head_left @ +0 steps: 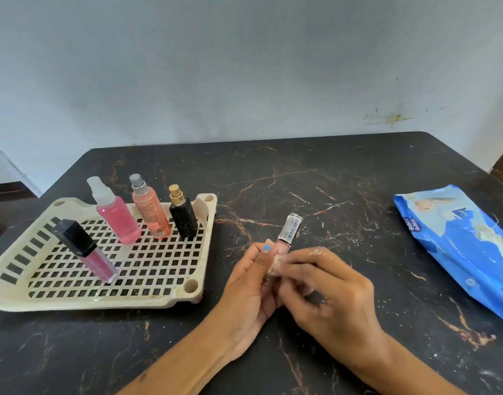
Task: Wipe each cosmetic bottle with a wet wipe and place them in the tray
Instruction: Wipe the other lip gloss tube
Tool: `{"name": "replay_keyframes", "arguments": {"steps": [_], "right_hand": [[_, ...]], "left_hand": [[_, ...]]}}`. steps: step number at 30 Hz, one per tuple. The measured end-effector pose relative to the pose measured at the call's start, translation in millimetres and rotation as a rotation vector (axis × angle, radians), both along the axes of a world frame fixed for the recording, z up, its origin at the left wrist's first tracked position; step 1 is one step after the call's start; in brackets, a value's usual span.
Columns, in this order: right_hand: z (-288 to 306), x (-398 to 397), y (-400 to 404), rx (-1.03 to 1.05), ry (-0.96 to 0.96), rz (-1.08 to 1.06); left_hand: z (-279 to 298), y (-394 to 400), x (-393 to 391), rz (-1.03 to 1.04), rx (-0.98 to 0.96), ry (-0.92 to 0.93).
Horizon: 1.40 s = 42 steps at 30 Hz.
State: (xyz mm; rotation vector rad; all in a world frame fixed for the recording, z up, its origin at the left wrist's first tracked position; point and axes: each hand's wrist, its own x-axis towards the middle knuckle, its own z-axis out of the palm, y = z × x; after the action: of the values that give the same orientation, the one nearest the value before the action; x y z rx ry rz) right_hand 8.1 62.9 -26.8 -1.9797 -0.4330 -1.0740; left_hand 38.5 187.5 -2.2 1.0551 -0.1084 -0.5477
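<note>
The pale pink gloss tube stands nearly upright over the dark marble table, between tray and wipes. My left hand curls round its lower half; my right hand pinches at its base — whether a wipe sits there, I cannot tell. 4 bottles stand in the cream tray on the left — the blue wipes pack lies right.

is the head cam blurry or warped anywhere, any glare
Head view: the right hand is motion-blurred at the fingertips, while the left hand and the tube it grips look sharper; wide-angle distortion leans the bottles in the tray outward and bows the table edge; light is soft and even, no strong glare.
</note>
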Motion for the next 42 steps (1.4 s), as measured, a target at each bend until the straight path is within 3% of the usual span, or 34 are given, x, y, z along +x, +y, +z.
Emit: {"name": "replay_keyframes", "arguments": {"steps": [7, 14, 22, 31, 42], "right_hand": [[9.7, 11.5, -23.3, 0.109, 0.083, -0.221], [5.6, 3.1, -7.2, 0.068, 0.023, -0.119], [1.5, -0.1, -6.3, -0.058, -0.043, -0.025], [9.3, 10.8, -30.6, 0.122, 0.074, -0.208], [-6.9, -8.4, 11.3, -0.193, -0.036, 0.155]], "left_hand": [[6.8, 0.1, 1.1, -0.107, 0.072, -0.014], [2.4, 1.8, 3.3, -0.087, 0.088, -0.113], [0.3, 3.4, 2.3, -0.079, -0.001, -0.08], [4.9, 3.2, 2.9, -0.192, 0.042, -0.024], [2.9, 2.1, 6.7, -0.114, -0.021, 0.103]]}}
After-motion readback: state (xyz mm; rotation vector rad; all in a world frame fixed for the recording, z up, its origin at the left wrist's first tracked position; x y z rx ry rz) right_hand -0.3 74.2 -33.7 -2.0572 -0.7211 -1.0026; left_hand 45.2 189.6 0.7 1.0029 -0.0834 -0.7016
